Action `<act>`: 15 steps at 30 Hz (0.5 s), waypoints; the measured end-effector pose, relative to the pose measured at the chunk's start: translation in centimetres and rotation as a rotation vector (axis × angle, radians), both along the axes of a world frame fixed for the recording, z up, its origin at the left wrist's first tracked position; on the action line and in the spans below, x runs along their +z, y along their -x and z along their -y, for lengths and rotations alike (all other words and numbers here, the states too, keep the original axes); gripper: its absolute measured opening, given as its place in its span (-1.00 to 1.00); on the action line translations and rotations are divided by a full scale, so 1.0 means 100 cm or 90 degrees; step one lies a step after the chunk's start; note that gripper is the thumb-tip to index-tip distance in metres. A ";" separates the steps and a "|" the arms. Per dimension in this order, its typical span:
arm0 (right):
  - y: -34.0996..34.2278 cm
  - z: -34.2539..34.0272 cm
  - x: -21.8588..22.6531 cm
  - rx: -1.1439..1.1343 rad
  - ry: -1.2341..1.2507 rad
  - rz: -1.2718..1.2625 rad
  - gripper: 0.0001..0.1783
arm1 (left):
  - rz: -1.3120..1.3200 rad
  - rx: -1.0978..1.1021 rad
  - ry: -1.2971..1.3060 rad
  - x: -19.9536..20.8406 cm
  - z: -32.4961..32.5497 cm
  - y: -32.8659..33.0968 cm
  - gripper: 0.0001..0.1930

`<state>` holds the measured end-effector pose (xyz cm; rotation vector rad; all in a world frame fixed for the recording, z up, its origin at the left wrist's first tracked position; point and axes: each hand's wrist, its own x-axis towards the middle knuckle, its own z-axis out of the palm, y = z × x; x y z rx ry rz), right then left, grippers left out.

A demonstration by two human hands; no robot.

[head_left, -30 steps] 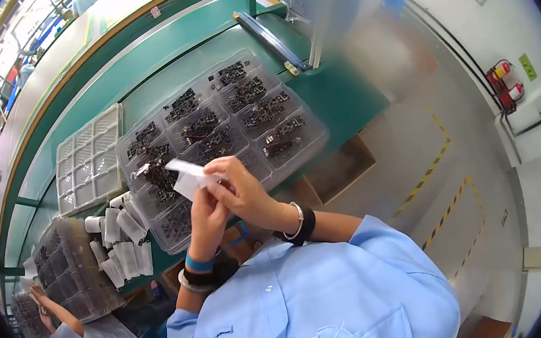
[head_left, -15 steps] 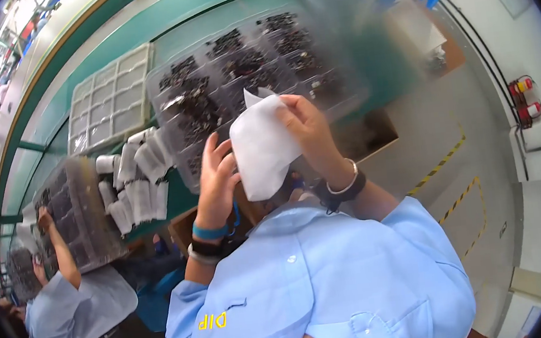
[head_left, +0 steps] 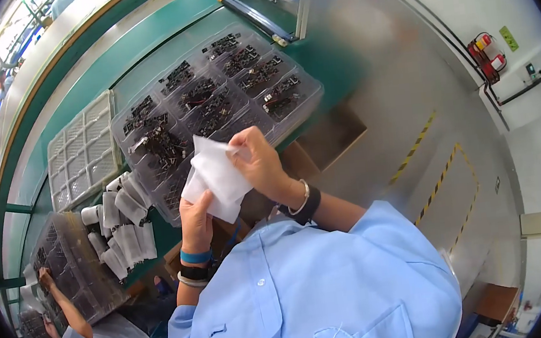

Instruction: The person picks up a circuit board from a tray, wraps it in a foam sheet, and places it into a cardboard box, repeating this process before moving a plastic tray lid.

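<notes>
In front of my chest I hold a soft, thin white sheet, folded and creased, with a pointed corner sticking up. My left hand grips its lower left edge, the thumb lying on top. On the other side my right hand pinches the upper right part between thumb and fingers. Just beyond both hands lies a clear plastic divided tray. Small black circuit boards with wires fill several of its compartments. Whether anything lies inside the sheet's folds I cannot see.
White wrapped bundles lie left of the tray. Past them are a pale divided tray and a stack of clear trays, where a co-worker's arm reaches. Cardboard boxes stand below the green table.
My left hand has come onto the sheet from beside it, its thumb now pressing on it. The sheet looks more folded. The view has shifted, so the trays sit farther left.
</notes>
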<state>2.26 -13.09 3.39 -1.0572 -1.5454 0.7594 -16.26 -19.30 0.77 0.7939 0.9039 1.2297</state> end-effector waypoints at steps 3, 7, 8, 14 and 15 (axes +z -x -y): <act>0.011 0.013 -0.005 0.052 -0.031 0.062 -0.76 | -0.077 0.071 -0.044 -0.014 -0.012 0.002 -0.58; 0.040 0.042 -0.005 0.110 -0.178 0.222 -0.58 | -0.133 0.060 -0.097 -0.042 -0.019 0.024 -0.63; 0.042 0.041 -0.002 0.106 -0.180 0.224 -0.58 | -0.143 0.041 -0.112 -0.048 -0.018 0.029 -0.64; 0.026 0.027 0.003 0.162 -0.067 0.121 -0.44 | 0.124 0.025 0.005 0.043 0.007 -0.001 -0.63; 0.024 0.022 0.002 0.174 -0.058 0.088 -0.43 | 0.120 -0.013 -0.004 0.047 0.002 0.000 -0.62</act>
